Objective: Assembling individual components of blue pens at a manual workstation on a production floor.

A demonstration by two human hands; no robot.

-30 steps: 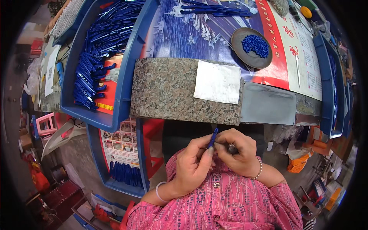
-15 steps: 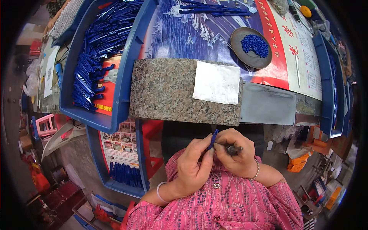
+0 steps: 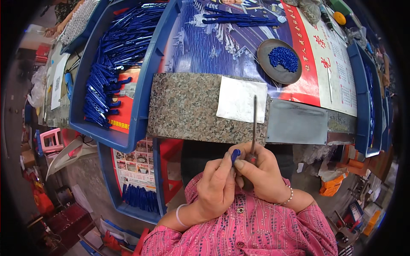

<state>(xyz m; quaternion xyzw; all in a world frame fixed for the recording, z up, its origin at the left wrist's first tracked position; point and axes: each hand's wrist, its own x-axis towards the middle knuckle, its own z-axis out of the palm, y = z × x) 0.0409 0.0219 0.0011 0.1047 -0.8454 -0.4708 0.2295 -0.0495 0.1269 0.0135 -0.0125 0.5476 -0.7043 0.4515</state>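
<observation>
Close to my body, just below the bench edge, both hands meet. My left hand (image 3: 217,187) is closed in a pinch around a small glossy blue piece (image 3: 235,155); only its upper end shows between the fingertips. My right hand (image 3: 269,181) is wrapped round a slim metal-shafted hand tool (image 3: 255,123) with a dark handle. The tool's thin shaft points away from me and passes over a folded white cloth (image 3: 234,99) on the granite slab (image 3: 183,109). The right thumb rests against or right beside the blue piece. Most of the tool's handle is hidden by the fingers.
A blue tray (image 3: 139,115) full of slender blue pieces stands on the left, with a lower blue tray (image 3: 159,187) beneath it. A brown dish (image 3: 265,70) of blue pellets (image 3: 284,59) sits on a poster. Loose blue strips (image 3: 239,19) lie behind; another tray (image 3: 364,98) is at right.
The tool in my right hand has swung so its shaft now stands out beyond the fingers, pointing away from me. The blue piece has tilted in my left fingertips.
</observation>
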